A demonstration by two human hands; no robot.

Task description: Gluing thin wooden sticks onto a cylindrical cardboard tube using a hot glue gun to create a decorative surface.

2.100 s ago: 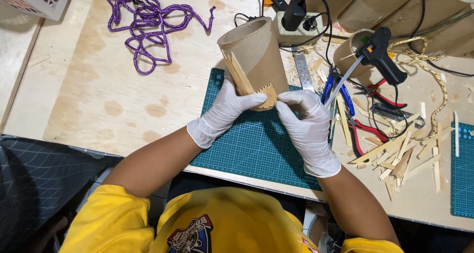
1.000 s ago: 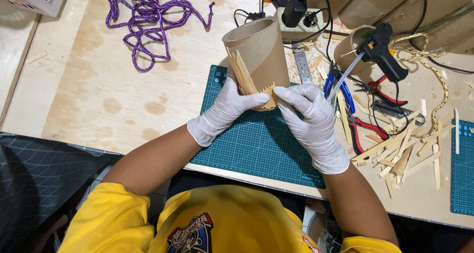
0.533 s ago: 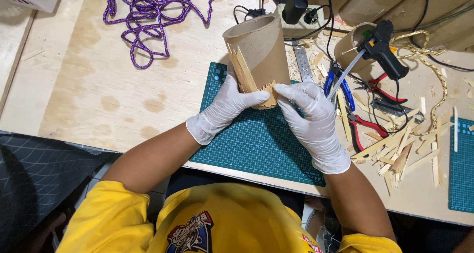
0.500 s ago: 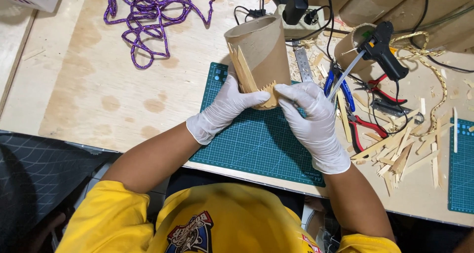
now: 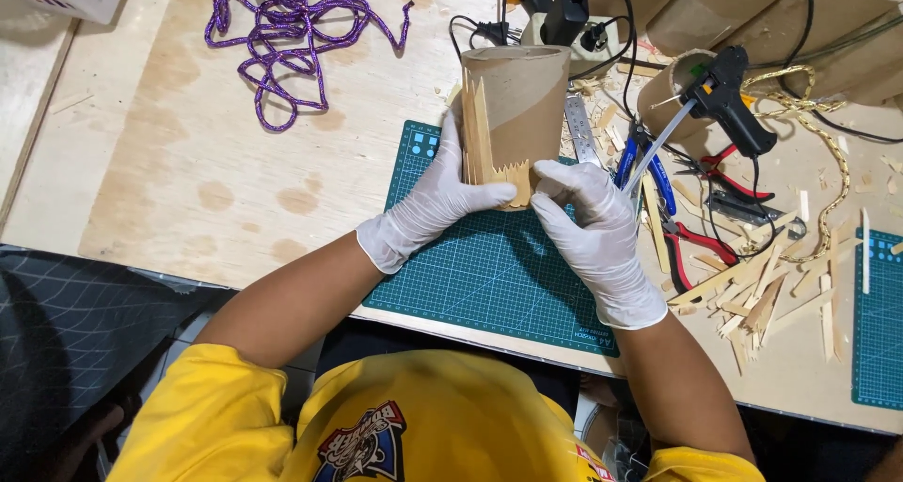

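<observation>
Tangled purple rope top left of the plywood table; black glue gun, red-handled pliers, split wooden sticks scattered right.

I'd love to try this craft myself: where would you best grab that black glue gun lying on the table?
Probably by its black handle, coming from the right side. The glue gun rests with its nozzle aimed left toward a small cardboard roll, and a glue stick juts from its back, so the handle, toward the lower right, looks like the free, cool part. Its cord trails off nearby.

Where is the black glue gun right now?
In the head view, the black glue gun lies on the table's upper right, beyond the right hand, beside a cardboard tube and above the red pliers.
</observation>
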